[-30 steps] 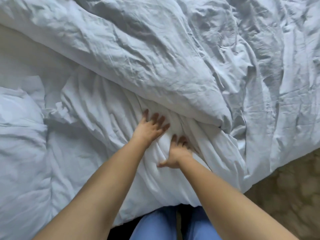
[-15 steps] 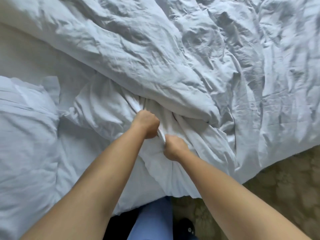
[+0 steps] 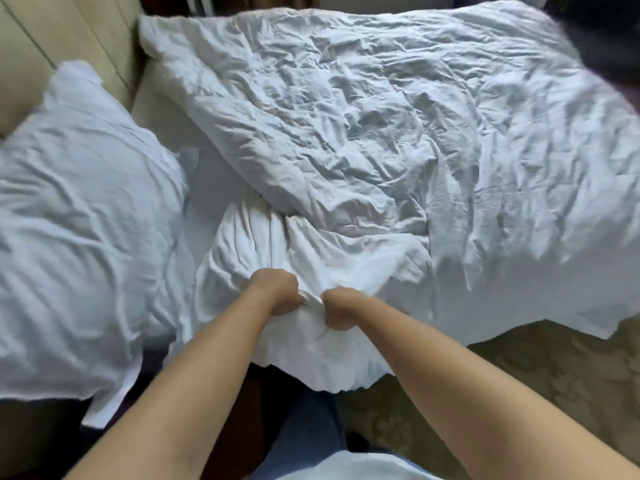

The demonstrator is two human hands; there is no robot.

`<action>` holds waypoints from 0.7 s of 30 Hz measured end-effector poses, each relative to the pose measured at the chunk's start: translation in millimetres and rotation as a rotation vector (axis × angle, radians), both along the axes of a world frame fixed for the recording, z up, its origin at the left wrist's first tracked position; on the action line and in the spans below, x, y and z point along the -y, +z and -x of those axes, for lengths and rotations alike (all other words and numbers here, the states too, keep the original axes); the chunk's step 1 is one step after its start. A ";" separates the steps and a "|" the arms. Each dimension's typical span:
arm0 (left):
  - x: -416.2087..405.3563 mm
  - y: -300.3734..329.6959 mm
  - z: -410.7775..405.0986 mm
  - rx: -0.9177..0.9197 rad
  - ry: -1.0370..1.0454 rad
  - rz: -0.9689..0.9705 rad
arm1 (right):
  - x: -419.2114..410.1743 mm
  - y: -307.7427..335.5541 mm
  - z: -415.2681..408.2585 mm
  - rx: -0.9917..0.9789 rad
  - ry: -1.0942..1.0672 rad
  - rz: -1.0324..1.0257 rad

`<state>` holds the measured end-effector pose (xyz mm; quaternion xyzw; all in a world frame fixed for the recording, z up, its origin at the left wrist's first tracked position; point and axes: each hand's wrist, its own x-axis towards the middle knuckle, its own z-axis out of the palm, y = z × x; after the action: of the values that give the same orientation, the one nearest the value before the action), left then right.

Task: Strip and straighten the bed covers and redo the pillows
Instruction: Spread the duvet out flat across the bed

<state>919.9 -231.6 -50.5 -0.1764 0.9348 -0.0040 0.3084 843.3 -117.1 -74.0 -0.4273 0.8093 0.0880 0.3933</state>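
Both my fists are bunched into the sheet (image 3: 311, 258) at the near edge of the bed. My left hand (image 3: 277, 291) has its fingers curled tight round a gathered fold of the white cloth, knuckles up. My right hand (image 3: 337, 308) sits just beside it, almost touching, its grip closed on the same bunch of fabric. Between the two fists a small ridge of cloth stands up, and creases fan out from them toward the middle of the bed.

The sheet spills over the bed's edge below my wrists and hangs in a loose scalloped hem above my legs. Beyond my hands lies the duvet (image 3: 398, 133), white and heavily wrinkled, spread across most of the mattress and drooping over the right side toward the floor (image 3: 554, 375), which is patterned in dull green-gold. Its near edge overlaps the top of the bunched sheet.

To my left a pillow (image 3: 79, 216) rests at the head end, creased, its corner hanging off the bed. Behind it stands a padded beige headboard (image 3: 69, 32).
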 end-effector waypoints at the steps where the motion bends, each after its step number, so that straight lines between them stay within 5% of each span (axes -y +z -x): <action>1: -8.8 2.6 -8.5 -0.002 0.014 -0.006 | -7.6 3.7 -5.9 -0.011 0.007 -0.002; 12: -25.6 14.9 -34.5 -0.162 0.007 -0.028 | -42.1 21.5 -7.6 -0.211 -0.061 0.192; 18: 18.2 -19.1 -29.6 -0.043 0.052 -0.054 | -26.0 -0.9 20.3 -0.140 -0.054 -0.127; 21: 50.8 -33.1 -17.6 -0.025 0.086 -0.031 | 5.7 -11.9 32.5 -0.080 -0.043 -0.083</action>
<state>937.5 -282.4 -83.6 -0.2114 0.9300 0.0260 0.2995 810.9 -122.9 -85.8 -0.3893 0.8290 0.1301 0.3798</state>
